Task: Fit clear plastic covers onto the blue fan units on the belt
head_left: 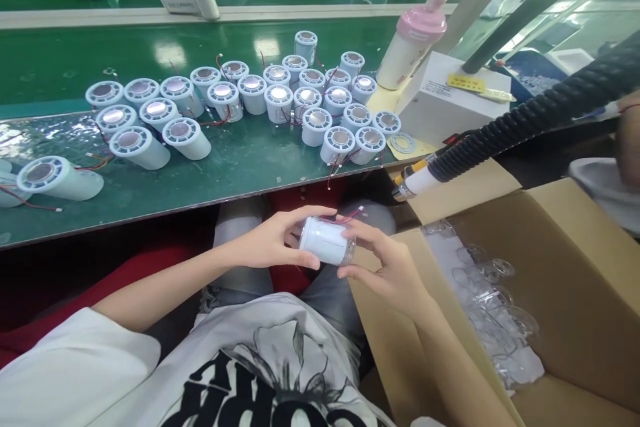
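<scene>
Above my lap, a light-blue cylindrical housing [324, 240] lies on its side between my two hands. My left hand [275, 238] wraps its fingers and thumb round the left end. At the other end, a clear plastic cover [351, 248] sits against the housing, and my right hand [383, 260] grips it between fingers and thumb. Thin red wires [353, 215] with a white plug stick out above the housing. Beyond my hands, several similar light-blue housings [280, 103] stand on the green bench, their metal discs facing up and thin wires trailing from some.
An open cardboard box [565, 280] at my right holds several clear plastic covers [493, 300]. A black ribbed hose [530, 107] slants above it. A pink-topped bottle [413, 43] stands beside a white box [450, 97]. Behind runs a green conveyor [125, 47]; another person's hands show at the far edge.
</scene>
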The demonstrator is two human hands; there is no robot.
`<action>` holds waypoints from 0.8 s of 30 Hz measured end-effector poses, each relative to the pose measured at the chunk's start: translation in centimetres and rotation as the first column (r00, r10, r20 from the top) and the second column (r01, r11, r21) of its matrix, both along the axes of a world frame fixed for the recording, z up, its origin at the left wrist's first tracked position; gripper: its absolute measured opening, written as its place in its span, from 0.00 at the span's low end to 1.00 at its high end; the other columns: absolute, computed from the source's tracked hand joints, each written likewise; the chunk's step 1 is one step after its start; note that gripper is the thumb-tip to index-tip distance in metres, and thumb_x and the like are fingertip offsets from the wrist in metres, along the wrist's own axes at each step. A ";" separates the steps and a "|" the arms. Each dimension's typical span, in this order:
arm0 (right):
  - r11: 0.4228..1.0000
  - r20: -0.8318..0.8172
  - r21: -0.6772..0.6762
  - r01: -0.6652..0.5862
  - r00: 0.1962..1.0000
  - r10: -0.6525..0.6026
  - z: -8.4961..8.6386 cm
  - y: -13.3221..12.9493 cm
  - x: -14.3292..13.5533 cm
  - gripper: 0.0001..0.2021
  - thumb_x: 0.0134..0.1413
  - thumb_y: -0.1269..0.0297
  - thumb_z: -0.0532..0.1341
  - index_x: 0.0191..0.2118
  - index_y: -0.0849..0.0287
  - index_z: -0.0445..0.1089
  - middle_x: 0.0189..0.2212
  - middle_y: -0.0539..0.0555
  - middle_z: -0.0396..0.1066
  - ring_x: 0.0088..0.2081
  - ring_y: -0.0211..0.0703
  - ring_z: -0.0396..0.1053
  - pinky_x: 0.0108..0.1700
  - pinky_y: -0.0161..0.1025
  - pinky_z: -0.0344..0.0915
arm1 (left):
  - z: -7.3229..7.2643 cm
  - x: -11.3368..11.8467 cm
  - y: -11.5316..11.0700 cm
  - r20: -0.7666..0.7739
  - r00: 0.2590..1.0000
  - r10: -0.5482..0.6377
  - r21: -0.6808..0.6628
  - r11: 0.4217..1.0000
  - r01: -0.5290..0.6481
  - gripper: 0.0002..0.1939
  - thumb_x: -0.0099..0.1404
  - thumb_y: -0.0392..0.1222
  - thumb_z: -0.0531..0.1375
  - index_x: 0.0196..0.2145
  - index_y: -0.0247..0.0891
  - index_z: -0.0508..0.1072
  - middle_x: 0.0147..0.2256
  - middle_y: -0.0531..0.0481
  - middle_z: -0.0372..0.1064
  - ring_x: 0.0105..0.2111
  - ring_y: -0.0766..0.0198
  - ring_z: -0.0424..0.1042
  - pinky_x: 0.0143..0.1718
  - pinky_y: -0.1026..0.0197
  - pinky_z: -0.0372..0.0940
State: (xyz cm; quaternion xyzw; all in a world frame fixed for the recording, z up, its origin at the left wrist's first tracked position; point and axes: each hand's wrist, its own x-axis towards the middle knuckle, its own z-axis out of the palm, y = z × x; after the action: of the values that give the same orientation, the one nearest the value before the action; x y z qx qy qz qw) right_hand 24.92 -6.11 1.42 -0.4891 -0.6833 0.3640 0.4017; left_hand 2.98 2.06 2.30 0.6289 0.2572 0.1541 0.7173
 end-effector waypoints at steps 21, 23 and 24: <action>0.867 -0.455 -0.490 -0.087 0.874 -0.170 1.5 0.1 -1.1 0.21 0.44 0.51 0.68 0.42 0.54 0.65 0.36 0.53 0.73 0.35 0.42 0.71 0.33 0.37 0.71 | 0.8 -0.9 0.0 0.039 0.998 -0.046 0.429 0.903 0.025 0.39 0.51 0.42 0.69 0.60 0.48 0.61 0.58 0.42 0.63 0.57 0.50 0.63 0.55 0.52 0.62; 0.849 -0.480 -0.520 -0.099 0.856 -0.194 1.5 0.2 -1.3 0.21 0.44 0.50 0.67 0.41 0.54 0.65 0.34 0.51 0.72 0.32 0.40 0.71 0.30 0.36 0.71 | 0.7 -0.9 0.0 0.044 0.998 -0.055 0.438 0.898 0.030 0.39 0.52 0.41 0.69 0.60 0.48 0.61 0.59 0.43 0.62 0.58 0.51 0.62 0.55 0.53 0.62; 0.839 -0.492 -0.534 -0.106 0.846 -0.207 1.5 0.3 -1.3 0.20 0.44 0.50 0.67 0.41 0.54 0.65 0.32 0.51 0.72 0.30 0.39 0.71 0.29 0.35 0.72 | 0.7 -0.9 0.0 0.046 0.997 -0.059 0.444 0.896 0.033 0.40 0.52 0.41 0.69 0.60 0.48 0.60 0.59 0.43 0.62 0.58 0.52 0.62 0.56 0.53 0.61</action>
State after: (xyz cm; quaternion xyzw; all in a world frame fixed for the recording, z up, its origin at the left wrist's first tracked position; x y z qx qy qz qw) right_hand 23.59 -5.85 2.88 -0.4807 -0.4001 0.6514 0.4296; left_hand 2.06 2.08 2.99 0.7766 0.1794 0.2099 0.5663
